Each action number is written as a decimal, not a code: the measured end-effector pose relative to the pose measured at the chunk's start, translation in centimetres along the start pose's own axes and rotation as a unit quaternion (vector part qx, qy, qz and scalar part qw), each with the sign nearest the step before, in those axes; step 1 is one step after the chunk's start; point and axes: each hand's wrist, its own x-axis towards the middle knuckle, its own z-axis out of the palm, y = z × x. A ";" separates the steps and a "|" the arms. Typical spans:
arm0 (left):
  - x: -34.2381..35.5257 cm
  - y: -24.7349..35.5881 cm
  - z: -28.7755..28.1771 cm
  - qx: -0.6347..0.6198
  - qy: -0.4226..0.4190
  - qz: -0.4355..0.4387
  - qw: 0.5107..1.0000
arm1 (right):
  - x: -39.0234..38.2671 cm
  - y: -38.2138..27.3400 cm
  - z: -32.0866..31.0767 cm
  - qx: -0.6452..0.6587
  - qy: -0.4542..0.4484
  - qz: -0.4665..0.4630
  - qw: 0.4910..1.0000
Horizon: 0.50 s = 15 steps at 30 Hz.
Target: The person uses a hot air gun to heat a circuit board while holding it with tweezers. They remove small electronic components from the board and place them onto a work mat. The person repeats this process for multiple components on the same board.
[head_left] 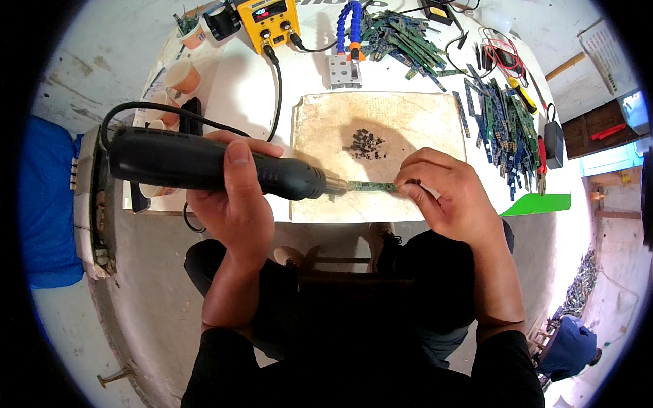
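My left hand [238, 183] is wrapped round a black hot air gun [183, 163], its metal nozzle aimed to the right. Just past the nozzle lies a narrow green circuit board strip [371, 185], low over the pale work board [326, 129]. The fingers of my right hand [442, 194] pinch the strip's right end. A small heap of dark chips [366, 143] sits on the work board beyond the strip. From the gun's rear end, a black cable [156, 105] loops over toward the yellow rework station [269, 24].
Behind the work board stands a metal block [343, 71] with a blue jointed hose [348, 20]. Circuit board strips lie in piles at the back [405, 41] and at the right [507, 129]. Paper cups [182, 75] line the left edge. Pliers [541, 163] lie far right.
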 end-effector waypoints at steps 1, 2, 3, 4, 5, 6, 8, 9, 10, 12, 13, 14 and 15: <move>0.0 0.0 0.0 0.001 0.005 0.001 1.000 | 0.1 0.0 0.0 -0.003 0.008 -0.006 1.000; 0.0 0.0 -0.1 -0.001 -0.004 0.003 1.000 | 0.1 0.2 0.0 -0.014 0.018 0.002 1.000; 0.0 -0.1 -0.2 -0.004 -0.013 0.006 1.000 | 0.1 0.4 0.0 -0.025 0.028 0.010 0.999; 0.0 -0.1 -0.3 -0.006 -0.022 0.009 1.000 | 0.1 0.7 0.0 -0.037 0.037 0.018 0.998; 0.0 -0.1 -0.2 -0.009 -0.017 0.007 1.000 | 0.1 0.8 0.1 -0.025 0.052 0.035 0.998; -0.1 0.0 0.0 -0.011 -0.011 0.004 1.000 | 0.1 1.0 0.2 -0.014 0.067 0.051 0.996; -0.1 0.0 0.0 -0.010 -0.006 0.000 1.000 | 0.2 0.9 0.2 0.033 0.088 0.092 0.991; -0.1 -0.1 -0.1 -0.007 -0.006 -0.002 1.000 | 0.1 1.1 0.3 0.047 0.101 0.113 0.987; -0.1 -0.1 -0.1 -0.003 -0.006 -0.004 1.000 | 0.1 1.5 0.4 0.060 0.114 0.134 0.983; -0.2 -0.1 0.0 -0.010 -0.006 -0.001 1.000 | 0.0 1.8 0.4 0.074 0.119 0.150 0.979; -0.3 -0.1 0.1 -0.013 -0.006 0.000 1.000 | 0.0 1.7 0.2 0.074 0.107 0.133 0.983; -0.3 0.0 0.2 -0.015 -0.004 -0.001 1.000 | 0.1 1.5 -0.3 0.076 0.095 0.114 0.986; -0.3 0.1 0.2 -0.017 -0.003 -0.003 1.000 | 0.1 1.5 -0.6 0.077 0.083 0.096 0.989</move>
